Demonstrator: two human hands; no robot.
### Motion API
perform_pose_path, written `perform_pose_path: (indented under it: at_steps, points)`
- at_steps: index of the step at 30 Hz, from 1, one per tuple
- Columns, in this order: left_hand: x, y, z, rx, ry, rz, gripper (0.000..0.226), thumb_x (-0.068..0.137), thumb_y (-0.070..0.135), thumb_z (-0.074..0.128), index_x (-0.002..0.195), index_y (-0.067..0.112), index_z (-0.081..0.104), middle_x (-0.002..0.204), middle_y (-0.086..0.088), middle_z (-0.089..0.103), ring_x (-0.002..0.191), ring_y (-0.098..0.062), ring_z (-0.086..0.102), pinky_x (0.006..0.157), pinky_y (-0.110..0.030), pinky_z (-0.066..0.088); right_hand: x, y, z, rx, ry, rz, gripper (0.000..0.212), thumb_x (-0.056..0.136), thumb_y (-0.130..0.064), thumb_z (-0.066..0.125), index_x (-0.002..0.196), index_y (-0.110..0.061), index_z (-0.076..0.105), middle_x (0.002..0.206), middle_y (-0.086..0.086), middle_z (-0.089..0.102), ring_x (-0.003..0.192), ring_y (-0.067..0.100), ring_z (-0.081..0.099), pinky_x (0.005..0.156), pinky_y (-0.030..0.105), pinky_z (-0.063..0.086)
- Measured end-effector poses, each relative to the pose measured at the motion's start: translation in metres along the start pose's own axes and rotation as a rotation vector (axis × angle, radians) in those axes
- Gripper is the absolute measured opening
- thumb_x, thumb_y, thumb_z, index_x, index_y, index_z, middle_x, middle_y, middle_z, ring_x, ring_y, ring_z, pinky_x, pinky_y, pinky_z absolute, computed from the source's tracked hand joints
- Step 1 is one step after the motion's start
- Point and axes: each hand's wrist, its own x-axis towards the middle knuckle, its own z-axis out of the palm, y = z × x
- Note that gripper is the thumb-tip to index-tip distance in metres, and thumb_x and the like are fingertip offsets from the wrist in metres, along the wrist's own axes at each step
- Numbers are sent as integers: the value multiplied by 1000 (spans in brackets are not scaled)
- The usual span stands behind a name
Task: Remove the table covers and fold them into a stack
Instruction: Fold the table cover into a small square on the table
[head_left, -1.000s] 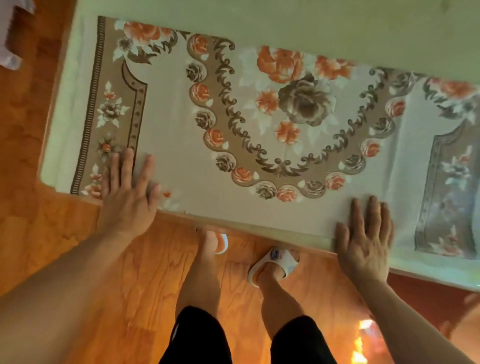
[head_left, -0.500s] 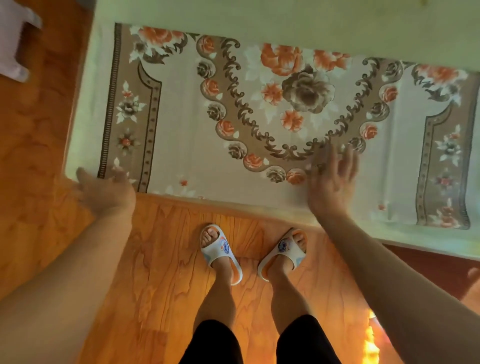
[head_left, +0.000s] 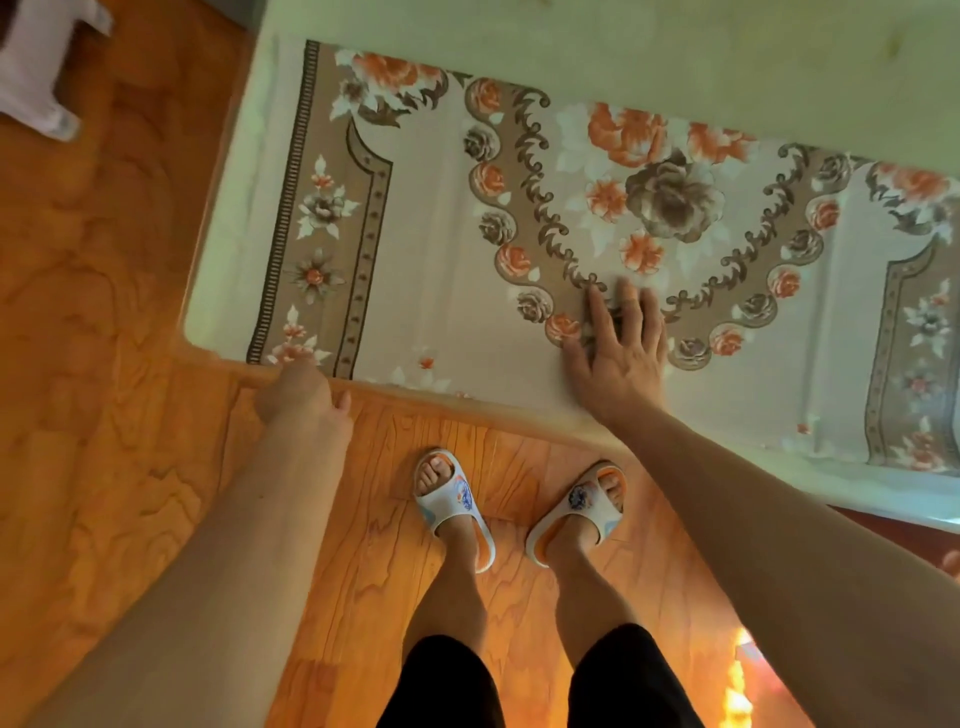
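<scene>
A folded table cover (head_left: 447, 249) printed with orange and brown roses lies flat along the near side of the table (head_left: 675, 62). My right hand (head_left: 621, 348) presses flat on it near the scroll border, fingers straight and spread. My left hand (head_left: 301, 389) is at the table's near edge by the cover's left corner, fingers curled over the edge; whether it pinches the cloth is hidden.
The pale green table top runs on beyond the cover. A wooden rim (head_left: 467, 410) lines its near edge. My feet in white slippers (head_left: 452, 509) stand on the wooden floor just below. A white stool (head_left: 36, 78) stands at the far left.
My right hand slid left across the cover from its right part to the middle. My left hand left the cover's top and dropped to the near edge at the left corner.
</scene>
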Motion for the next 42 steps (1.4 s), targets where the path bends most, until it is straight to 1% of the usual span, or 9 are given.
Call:
perform_pose_path:
  at_steps: [10, 17, 22, 25, 28, 30, 32, 36, 42]
  points:
    - [-22, 9, -1, 175, -193, 58, 28, 94, 28, 68, 121, 20, 65, 93, 2, 52, 72, -8, 44, 67, -23, 48, 1, 4, -1, -18, -24, -31, 69, 100, -64, 28, 160, -36, 8, 169, -3, -10, 154, 24, -16, 123, 52, -2]
    - [-73, 0, 16, -75, -685, 316, 43, 95, 7, 58, 137, 16, 56, 125, -11, 71, 114, -27, 70, 94, -48, 58, 4, 1, -24, 21, -194, -42, 81, 96, -62, 44, 160, -35, 3, 167, -2, -17, 152, 26, -22, 124, 53, -2]
    - [-154, -15, 48, 135, -837, 639, 34, 92, 11, 57, 120, 28, 65, 123, -7, 71, 117, -26, 67, 103, -53, 51, 27, 13, -134, 870, -666, 136, 70, 97, -50, 57, 156, -22, 32, 161, 4, 29, 150, 31, 26, 119, 47, 31]
    - [-214, -37, 64, 452, -941, 938, 31, 93, 17, 57, 123, 25, 62, 113, -2, 71, 104, -16, 67, 95, -38, 53, 29, 29, -229, 1279, -666, 156, 62, 99, -57, 47, 145, -15, 46, 150, 17, 48, 133, 35, 53, 102, 53, 50]
    - [-284, -85, 82, 675, -1132, 1133, 32, 100, 12, 53, 130, 23, 58, 95, -2, 68, 82, -11, 63, 73, -35, 53, 22, 65, -323, 1493, -640, 9, 83, 96, -71, 31, 151, -8, 38, 146, 23, 51, 129, 44, 55, 103, 62, 46]
    - [-318, -129, 94, 852, -1243, 1328, 40, 100, 15, 52, 139, 23, 51, 118, 4, 65, 103, -4, 61, 90, -29, 53, 15, 92, -370, 1418, -645, -132, 83, 96, -69, 28, 150, -7, 40, 144, 20, 54, 128, 40, 56, 103, 59, 47]
    - [-340, -183, 110, 1019, -1214, 1637, 37, 99, 21, 53, 136, 19, 54, 152, -5, 46, 137, -19, 47, 114, -41, 42, 11, 132, -397, 1239, -584, -107, 59, 100, -49, 41, 140, -6, 52, 131, 16, 65, 117, 33, 65, 98, 51, 53]
    - [-330, -289, 128, 1338, -931, 1990, 44, 92, 29, 67, 132, 23, 51, 164, -13, 26, 152, -32, 26, 119, -59, 28, 26, 242, -368, 875, -336, 201, 23, 100, -6, 53, 120, 1, 61, 115, 21, 72, 105, 36, 70, 100, 53, 52]
    - [-197, -336, 90, 1757, -316, 1712, 111, 74, 60, 79, 162, 28, 20, 167, -23, 8, 151, -50, 15, 114, -70, 26, 24, 367, -205, 952, -228, 570, 7, 96, -10, 63, 98, -7, 68, 102, 18, 74, 93, 36, 72, 90, 54, 57]
